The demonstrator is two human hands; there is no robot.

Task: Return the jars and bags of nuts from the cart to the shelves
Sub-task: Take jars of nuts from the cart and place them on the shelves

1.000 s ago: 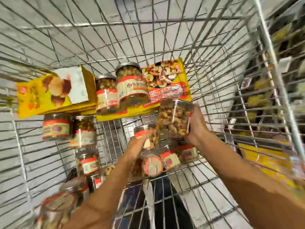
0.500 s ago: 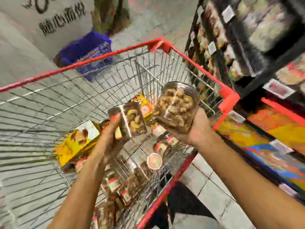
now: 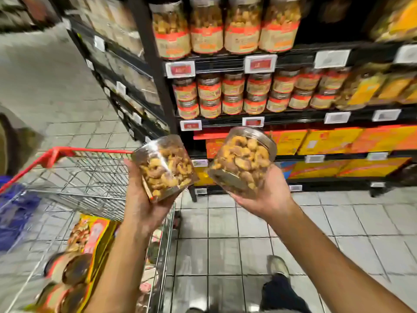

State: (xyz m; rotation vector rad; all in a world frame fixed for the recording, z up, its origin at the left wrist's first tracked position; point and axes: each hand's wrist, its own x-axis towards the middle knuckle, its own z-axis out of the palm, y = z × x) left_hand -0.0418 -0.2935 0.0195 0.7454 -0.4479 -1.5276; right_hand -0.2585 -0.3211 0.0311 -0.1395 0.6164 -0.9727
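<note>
1. Fingers of the left hand (image 3: 144,206) curl up around the bottom and near side of a clear jar of nuts (image 3: 165,168), gripping it; the thumb lies along the jar's left wall.
2. Fingers of the right hand (image 3: 266,195) cup a second jar (image 3: 242,161) from below, closed on its lower end, with the palm under it.
3. Both jars tilt: the left one leans up and to the left, the right one up and to the right, so their lower ends come close without touching.
4. Just behind the right fingers, store shelves (image 3: 282,123) rise, with red-and-white price tags (image 3: 190,125) along their front edges.
5. Above both hands, rows of small red-labelled jars (image 3: 232,96) stand stacked two high; higher still stand taller jars (image 3: 225,26).
6. Level with the right fingers and beyond them, orange and yellow boxes (image 3: 327,141) fill the lower shelves.
7. Left of and below the left hand, the wire cart (image 3: 90,177) with a red rim holds a yellow bag (image 3: 90,231) and several blurred jars (image 3: 70,272).
8. Below the forearms, grey floor tiles (image 3: 223,222) and a shoe (image 3: 278,266) show.
</note>
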